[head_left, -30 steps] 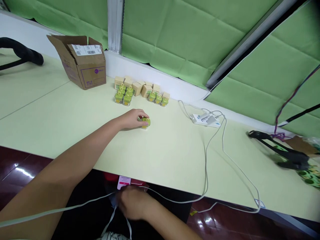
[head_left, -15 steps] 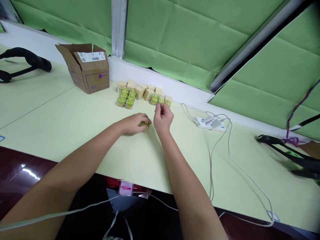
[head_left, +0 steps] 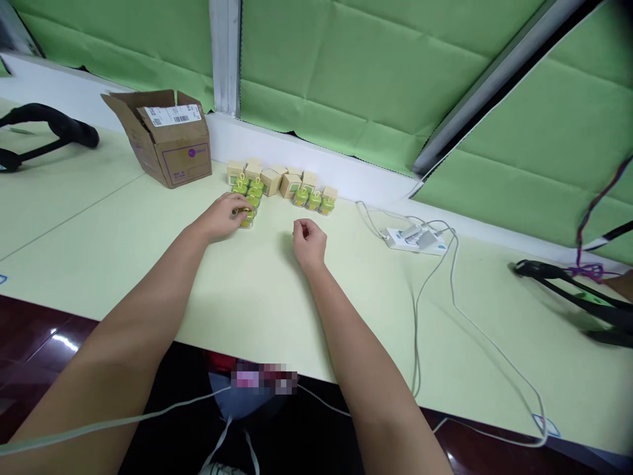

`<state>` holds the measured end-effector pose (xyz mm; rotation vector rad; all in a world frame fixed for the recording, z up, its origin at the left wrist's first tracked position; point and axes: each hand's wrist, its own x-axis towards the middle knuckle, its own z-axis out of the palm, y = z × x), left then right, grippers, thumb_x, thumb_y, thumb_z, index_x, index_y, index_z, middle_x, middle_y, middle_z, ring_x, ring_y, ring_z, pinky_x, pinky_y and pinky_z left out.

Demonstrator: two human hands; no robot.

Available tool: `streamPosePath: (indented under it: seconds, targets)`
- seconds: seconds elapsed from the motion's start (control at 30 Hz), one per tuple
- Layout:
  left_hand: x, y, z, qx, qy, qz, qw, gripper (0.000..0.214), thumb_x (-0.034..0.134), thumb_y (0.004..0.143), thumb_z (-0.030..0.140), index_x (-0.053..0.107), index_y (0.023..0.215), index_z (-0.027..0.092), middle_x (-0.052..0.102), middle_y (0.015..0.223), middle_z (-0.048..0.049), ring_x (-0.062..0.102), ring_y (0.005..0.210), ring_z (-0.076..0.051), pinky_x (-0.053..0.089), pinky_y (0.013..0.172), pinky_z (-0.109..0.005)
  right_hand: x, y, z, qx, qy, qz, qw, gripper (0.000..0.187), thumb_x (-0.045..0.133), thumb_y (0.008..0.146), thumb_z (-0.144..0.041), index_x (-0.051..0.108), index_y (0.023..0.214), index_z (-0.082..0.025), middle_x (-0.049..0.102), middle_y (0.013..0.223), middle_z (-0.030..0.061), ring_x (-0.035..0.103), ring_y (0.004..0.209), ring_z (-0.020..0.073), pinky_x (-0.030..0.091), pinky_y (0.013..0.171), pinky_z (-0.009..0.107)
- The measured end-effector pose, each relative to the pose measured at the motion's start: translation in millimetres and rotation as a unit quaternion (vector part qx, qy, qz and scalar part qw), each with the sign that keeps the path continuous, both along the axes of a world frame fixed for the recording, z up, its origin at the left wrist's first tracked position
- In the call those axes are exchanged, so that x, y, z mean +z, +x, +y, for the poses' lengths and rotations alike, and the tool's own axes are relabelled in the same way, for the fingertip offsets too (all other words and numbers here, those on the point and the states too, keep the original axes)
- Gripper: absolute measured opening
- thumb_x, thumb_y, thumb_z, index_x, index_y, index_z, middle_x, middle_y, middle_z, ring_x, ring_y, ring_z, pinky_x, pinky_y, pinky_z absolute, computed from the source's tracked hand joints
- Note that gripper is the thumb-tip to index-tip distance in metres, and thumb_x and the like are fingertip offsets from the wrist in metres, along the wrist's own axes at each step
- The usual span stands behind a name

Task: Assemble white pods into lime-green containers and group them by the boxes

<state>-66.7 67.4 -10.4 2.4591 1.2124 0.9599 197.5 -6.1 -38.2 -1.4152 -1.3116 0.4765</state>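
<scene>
My left hand (head_left: 221, 216) is curled round a small green-and-yellow clear cube (head_left: 246, 217) on the pale green table (head_left: 148, 237), right in front of a cluster of like cubes (head_left: 250, 189). Behind them stand several small tan boxes (head_left: 277, 179), and more green cubes (head_left: 313, 200) sit to the right. My right hand (head_left: 308, 241) rests loosely curled on the table just right of the left hand, with nothing visible in its fingers.
An open cardboard box (head_left: 165, 136) stands at the back left. A white power strip (head_left: 415, 239) with grey cables (head_left: 448, 290) lies to the right. Black handled tools lie at the far left (head_left: 47, 128) and far right (head_left: 573, 290). A white ledge and green padded wall are behind.
My left hand slid the green cube back and to the left, up to the cluster. My right hand came up from below the table and now rests lower, nearer me.
</scene>
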Motion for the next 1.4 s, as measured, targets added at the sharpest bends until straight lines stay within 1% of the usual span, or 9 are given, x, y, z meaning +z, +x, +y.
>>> streamPosePath:
  seconds: [0.13, 0.27, 0.4, 0.5, 0.7, 0.9, 1.1, 1.2, 1.4]
  targets:
    - [-2.9, 2, 4, 0.012, -0.009, -0.022, 1.000, 0.040, 0.057, 0.095, 0.033, 0.082, 0.124, 0.022, 0.075, 0.137, -0.0106, 0.070, 0.126, -0.031, 0.056, 0.117, -0.047, -1.0, 1, 0, 0.003, -0.005, 0.005, 1.000, 0.029, 0.055, 0.092, -0.049, 0.069, 0.090, -0.023, 0.067, 0.076, 0.0002, 0.058, 0.071, 0.0189, 0.048, 0.075, 0.035]
    - [-0.6, 4, 2, 0.017, 0.000, -0.019, 1.000, 0.040, 0.057, 0.095, 0.035, 0.082, 0.123, 0.022, 0.076, 0.134, -0.0108, 0.071, 0.124, -0.031, 0.057, 0.116, -0.047, -0.2, 1, -1, 0.005, -0.010, -0.003, 1.000, 0.028, 0.055, 0.092, -0.047, 0.069, 0.089, -0.023, 0.068, 0.076, 0.0002, 0.059, 0.072, 0.0191, 0.048, 0.075, 0.035]
    - [4.7, 6, -5, 0.027, 0.026, -0.017, 0.999, 0.041, 0.058, 0.097, 0.039, 0.079, 0.126, 0.021, 0.075, 0.133, -0.0126, 0.067, 0.130, -0.034, 0.054, 0.118, -0.051, 0.2, 3, 0, 0.001, -0.011, 0.002, 1.000, 0.029, 0.054, 0.092, -0.048, 0.069, 0.089, -0.023, 0.067, 0.076, 0.0001, 0.058, 0.071, 0.0190, 0.048, 0.075, 0.035]
    - [7.3, 9, -10, 0.034, 0.038, -0.006, 0.999, 0.043, 0.061, 0.097, 0.045, 0.078, 0.128, 0.020, 0.072, 0.136, -0.0140, 0.062, 0.136, -0.035, 0.050, 0.121, -0.051, -0.7, 5, 2, -0.006, -0.012, 0.006, 1.000, 0.028, 0.054, 0.092, -0.048, 0.069, 0.089, -0.023, 0.067, 0.076, 0.0003, 0.059, 0.072, 0.0191, 0.048, 0.075, 0.035]
    - [4.7, 16, -11, 0.042, 0.010, 0.036, 0.998, 0.036, 0.064, 0.095, 0.046, 0.079, 0.117, 0.021, 0.072, 0.134, -0.0136, 0.061, 0.135, -0.035, 0.049, 0.120, -0.048, -2.4, 5, 3, -0.008, -0.021, -0.001, 1.000, 0.027, 0.055, 0.093, -0.046, 0.069, 0.089, -0.024, 0.068, 0.076, 0.0004, 0.060, 0.071, 0.0191, 0.049, 0.073, 0.034]
    - [6.0, 16, -11, 0.051, 0.003, 0.036, 0.998, 0.038, 0.064, 0.094, 0.044, 0.078, 0.119, 0.019, 0.071, 0.134, -0.0138, 0.061, 0.136, -0.035, 0.049, 0.121, -0.049, -2.7, 6, 3, -0.006, -0.027, -0.003, 1.000, 0.027, 0.054, 0.092, -0.047, 0.069, 0.088, -0.024, 0.066, 0.076, 0.0003, 0.059, 0.072, 0.0193, 0.049, 0.073, 0.034]
    - [9.5, 12, -15, 0.065, 0.008, 0.047, 0.997, 0.035, 0.064, 0.091, 0.035, 0.079, 0.117, 0.017, 0.071, 0.127, -0.0132, 0.065, 0.125, -0.033, 0.053, 0.111, -0.045, -3.9, 7, 5, -0.009, -0.024, -0.006, 1.000, 0.028, 0.055, 0.092, -0.046, 0.070, 0.089, -0.023, 0.066, 0.075, 0.0001, 0.059, 0.072, 0.0191, 0.049, 0.074, 0.034]
    - [10.6, 12, -15, 0.077, 0.018, 0.054, 0.995, 0.032, 0.064, 0.091, 0.038, 0.078, 0.111, 0.017, 0.072, 0.122, -0.0122, 0.066, 0.120, -0.031, 0.054, 0.104, -0.042, -4.6, 8, 5, -0.009, -0.022, -0.008, 1.000, 0.028, 0.055, 0.092, -0.046, 0.070, 0.088, -0.023, 0.065, 0.073, -0.0002, 0.059, 0.072, 0.0190, 0.049, 0.073, 0.033]
    - [14.2, 9, -16, 0.132, 0.015, 0.060, 0.989, 0.024, 0.068, 0.083, 0.039, 0.074, 0.096, 0.021, 0.073, 0.112, -0.0128, 0.068, 0.111, -0.035, 0.056, 0.092, -0.044, -6.0, 7, 5, -0.013, -0.031, -0.001, 0.999, 0.026, 0.055, 0.090, -0.045, 0.070, 0.088, -0.023, 0.065, 0.074, -0.0006, 0.059, 0.071, 0.0189, 0.050, 0.073, 0.033]
